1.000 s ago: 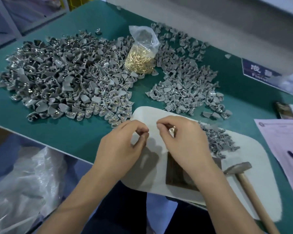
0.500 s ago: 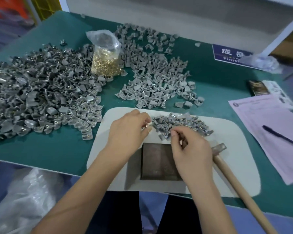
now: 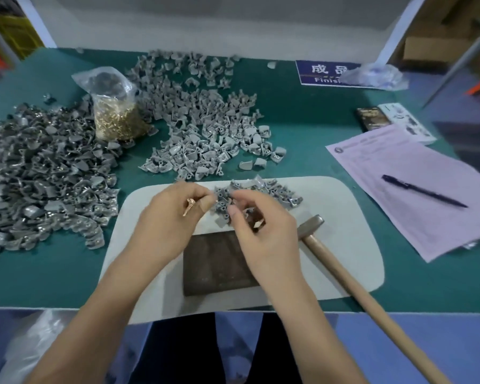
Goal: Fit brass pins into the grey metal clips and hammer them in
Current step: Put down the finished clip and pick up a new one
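Observation:
My left hand [image 3: 172, 220] hovers over the white mat [image 3: 344, 245] and pinches a few brass pins [image 3: 190, 207] between thumb and fingers. Just to its right, my right hand [image 3: 263, 231] pinches a grey metal clip [image 3: 222, 217] at the near edge of a small clip pile [image 3: 263, 189]; something small and shiny [image 3: 258, 224] sits in its curled fingers. A dark metal block [image 3: 219, 264] lies on the mat below both hands. The hammer [image 3: 312, 224] lies to the right, its wooden handle [image 3: 360, 297] running off the front edge.
A plastic bag of brass pins [image 3: 114, 117] stands at the back left. A large clip heap [image 3: 39, 176] fills the left side and a second heap [image 3: 203, 120] the middle back. Papers [image 3: 399, 195] with a pen [image 3: 424, 191] lie right, behind them a blue sign [image 3: 322, 73].
The view has swung so the mat sits centred. My right hand has come up from the mat holding a clip beside my left hand, whose brass pins now show.

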